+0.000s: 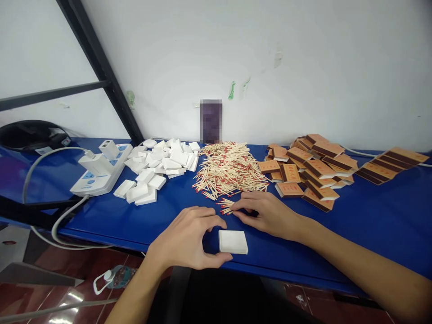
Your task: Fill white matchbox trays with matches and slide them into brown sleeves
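A small white matchbox tray (233, 242) lies near the table's front edge. My left hand (191, 236) is beside it on the left, thumb and fingers apart around that end, holding nothing. My right hand (266, 213) is just beyond the tray, its fingertips pinched on a small bunch of matches (225, 205) with red heads pointing left. Right behind that bunch spreads a large heap of loose matches (232, 168). Whether the tray has anything inside cannot be made out.
White trays (162, 157) are heaped at the left, beside a power strip (101, 173) with plugs and cables. Orange-brown matchbox sleeves (313, 166) pile up at the right. A blurred dark object (211, 121) leans on the wall. A bottle (118, 276) stands below.
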`<action>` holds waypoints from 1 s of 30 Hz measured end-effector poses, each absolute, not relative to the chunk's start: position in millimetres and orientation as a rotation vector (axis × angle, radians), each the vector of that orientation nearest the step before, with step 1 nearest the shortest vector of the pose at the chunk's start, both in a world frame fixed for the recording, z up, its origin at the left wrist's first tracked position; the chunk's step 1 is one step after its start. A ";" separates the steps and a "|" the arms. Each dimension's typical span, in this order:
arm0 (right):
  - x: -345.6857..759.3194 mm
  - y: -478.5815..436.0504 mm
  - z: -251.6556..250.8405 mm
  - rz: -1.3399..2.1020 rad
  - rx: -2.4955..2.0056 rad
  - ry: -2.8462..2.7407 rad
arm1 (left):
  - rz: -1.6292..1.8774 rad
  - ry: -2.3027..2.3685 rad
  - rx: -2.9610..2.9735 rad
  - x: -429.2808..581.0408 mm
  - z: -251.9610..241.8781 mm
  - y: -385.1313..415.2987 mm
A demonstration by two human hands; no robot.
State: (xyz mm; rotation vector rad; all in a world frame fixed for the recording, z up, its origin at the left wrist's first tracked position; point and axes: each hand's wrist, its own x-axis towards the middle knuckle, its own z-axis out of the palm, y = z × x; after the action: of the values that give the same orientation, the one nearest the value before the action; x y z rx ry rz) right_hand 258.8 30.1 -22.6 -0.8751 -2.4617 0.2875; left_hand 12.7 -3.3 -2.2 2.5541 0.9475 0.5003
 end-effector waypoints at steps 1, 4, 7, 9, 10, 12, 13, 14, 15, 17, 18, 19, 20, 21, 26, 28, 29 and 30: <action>258.8 29.8 -22.1 0.285 -0.874 -2.471 | 0.519 0.973 2.549 12.4 -1.7 -3.2; 258.4 28.6 -20.5 0.265 -0.876 -2.485 | 0.593 1.076 2.540 12.3 -0.1 -1.0; 257.4 27.5 -19.8 0.275 -0.879 -2.479 | 0.655 1.163 2.546 13.5 -0.6 2.0; 256.9 27.0 -19.6 0.293 -0.879 -2.478 | 0.701 1.209 2.542 14.8 -2.6 3.2; 256.8 26.7 -19.4 0.306 -0.881 -2.480 | 0.720 1.226 2.537 15.5 -3.8 3.5; 257.1 26.2 -18.4 0.338 -0.889 -2.483 | 0.748 1.260 2.525 16.7 -6.2 3.7; 257.5 26.0 -17.6 0.358 -0.896 -2.485 | 0.749 1.278 2.515 17.2 -7.2 3.8; 258.0 25.7 -16.6 0.370 -0.904 -2.485 | 0.742 1.295 2.505 17.5 -8.0 4.0; 258.6 25.5 -15.6 0.373 -0.914 -2.488 | 0.729 1.308 2.494 17.7 -8.7 4.2; 259.7 25.1 -13.7 0.352 -0.933 -2.500 | 0.695 1.322 2.479 17.7 -9.4 4.7; 260.0 25.0 -13.1 0.343 -0.937 -2.510 | 0.677 1.321 2.478 17.6 -9.5 4.9; 260.0 24.8 -12.8 0.339 -0.936 -2.520 | 0.660 1.316 2.481 17.5 -9.5 5.0; 259.7 24.6 -12.8 0.338 -0.934 -2.527 | 0.643 1.307 2.487 17.4 -9.3 5.0; 259.2 24.5 -13.1 0.341 -0.929 -2.531 | 0.628 1.296 2.496 17.3 -9.0 5.0; 256.6 23.4 -17.3 0.296 -0.924 -2.505 | 0.562 1.244 2.568 17.7 -6.6 4.4; 256.5 22.7 -18.6 0.272 -0.932 -2.498 | 0.544 1.223 2.586 17.7 -6.2 4.5; 256.5 22.4 -18.9 0.261 -0.939 -2.499 | 0.537 1.214 2.592 17.7 -6.3 4.6; 256.6 22.0 -19.1 0.251 -0.946 -2.500 | 0.529 1.206 2.597 17.5 -6.5 4.7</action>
State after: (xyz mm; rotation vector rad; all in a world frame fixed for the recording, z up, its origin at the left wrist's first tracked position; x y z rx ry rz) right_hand 256.6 22.0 -19.1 -0.9456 -2.5003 0.2509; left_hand 17.5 4.7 -6.5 2.5966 1.2057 0.5289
